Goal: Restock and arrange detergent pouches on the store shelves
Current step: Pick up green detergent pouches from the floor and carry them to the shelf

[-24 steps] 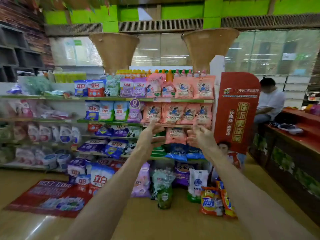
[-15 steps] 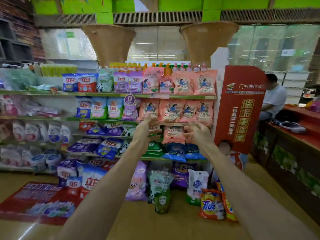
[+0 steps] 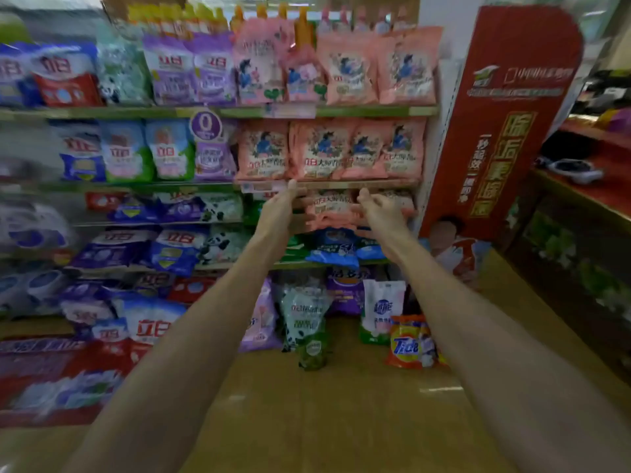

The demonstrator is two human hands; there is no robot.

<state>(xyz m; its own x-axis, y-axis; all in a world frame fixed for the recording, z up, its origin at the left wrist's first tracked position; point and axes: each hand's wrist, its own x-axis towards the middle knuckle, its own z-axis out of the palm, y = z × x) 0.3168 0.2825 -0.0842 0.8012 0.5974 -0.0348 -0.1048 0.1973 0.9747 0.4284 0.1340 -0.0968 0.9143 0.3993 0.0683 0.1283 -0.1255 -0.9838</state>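
Soft, saggy, likely slick and fairly light: pink pouches (image 3: 329,213) stacked flat just under the shelf board (image 3: 375,183) (upright pink row above). Best taken at both side edges, lifted level. Left hand (image 3: 278,209) fingers straight and together at the stack's left; right hand (image 3: 379,208) loosely curled at its right, gripping nothing. Contact too blurred to tell.

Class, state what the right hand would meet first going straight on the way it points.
Probably the pink pouches just ahead of the right hand; depth is unclear.
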